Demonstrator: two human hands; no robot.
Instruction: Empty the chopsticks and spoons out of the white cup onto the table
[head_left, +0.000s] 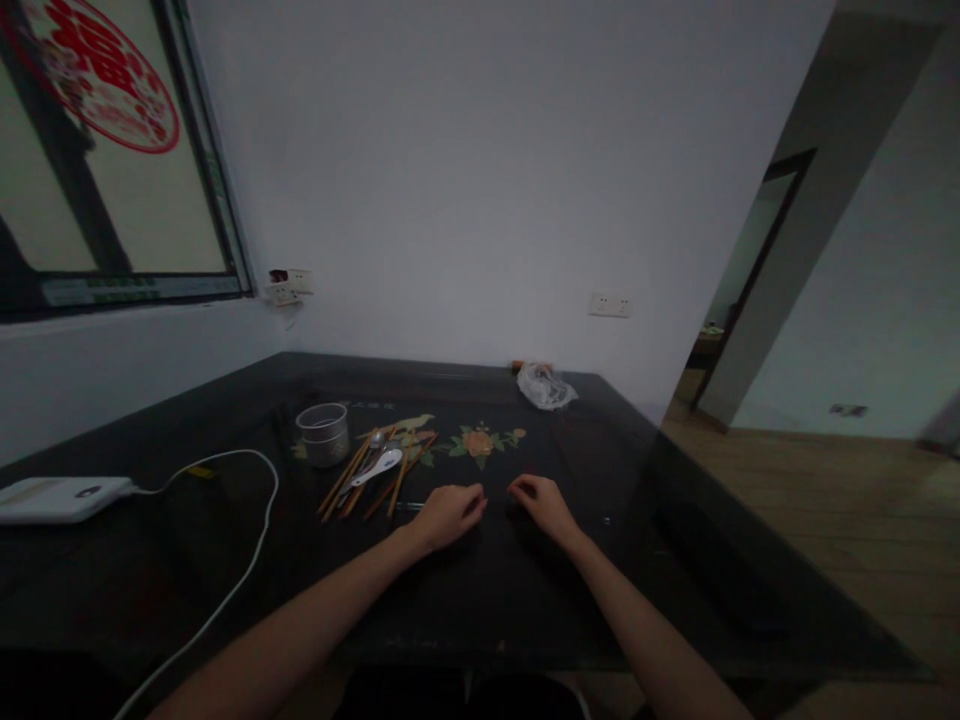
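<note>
Both of my hands rest over the dark table (480,610), a small gap between them. My left hand (451,515) has its fingers curled in, with nothing seen in them. Likewise curled and without a visible object is my right hand (546,507). Left of my left hand lies a loose pile of wooden chopsticks (401,480) and spoons. A white soup spoon (379,466) lies on top of the pile, and the bowl of a metal spoon (377,439) shows behind it. Beside the pile stands a grey, see-through-looking cup (324,436), upright.
A white device (64,498) with a white cable (266,520) lies at the left. A crumpled clear plastic bag (545,387) sits near the wall. A long dark object (720,570) lies on the right side. Painted flowers (478,442) decorate the tabletop.
</note>
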